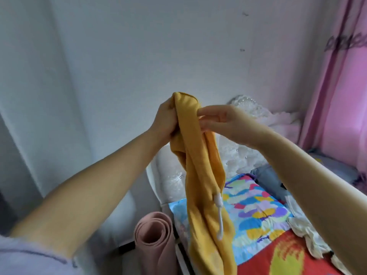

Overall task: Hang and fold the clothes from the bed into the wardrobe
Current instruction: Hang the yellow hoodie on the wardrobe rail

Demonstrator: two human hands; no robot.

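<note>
A mustard-yellow garment (200, 175) with a white drawstring (219, 215) hangs bunched in front of me, reaching below the frame's bottom edge. My left hand (164, 120) grips its top edge from the left. My right hand (216, 118) pinches the same top edge from the right with fingertips. Below lies the bed (258, 211) with a colourful patterned cover. A white garment (305, 233) and a grey-blue one (268, 175) lie on it at the right. The wardrobe is not in view.
A white tufted headboard (170, 181) stands behind the bed. A rolled pink mat (155, 235) leans beside the bed's left edge. Pink curtains (337, 86) hang at the right. White walls fill the left and the back.
</note>
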